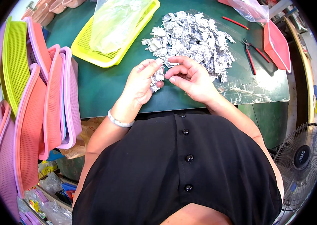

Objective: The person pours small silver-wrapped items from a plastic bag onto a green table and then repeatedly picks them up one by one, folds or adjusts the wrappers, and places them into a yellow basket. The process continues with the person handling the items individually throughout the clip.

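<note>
Over the near edge of the green table, my left hand [142, 80] is closed around a crinkled silvery-grey piece [157, 79], its thumb pressed on the upper end. Just to the right, my right hand [190, 77] has its fingers apart and curved toward that piece, with nothing seen between them. Beyond both hands lies a large heap of similar crumpled silvery-grey pieces [199, 39]. What exactly these pieces are, I cannot tell. A yellow-green perforated basket [81, 45] stands left of the heap, with a clear plastic bag [115, 26] lying in it.
Red-handled pliers [254, 56] and a red pencil-like stick [235, 23] lie right of the heap, near a pink tray [276, 47]. Stacked coloured baskets [31, 127] crowd the left side. A fan [301, 157] stands at the lower right. The table [106, 90] is dark green.
</note>
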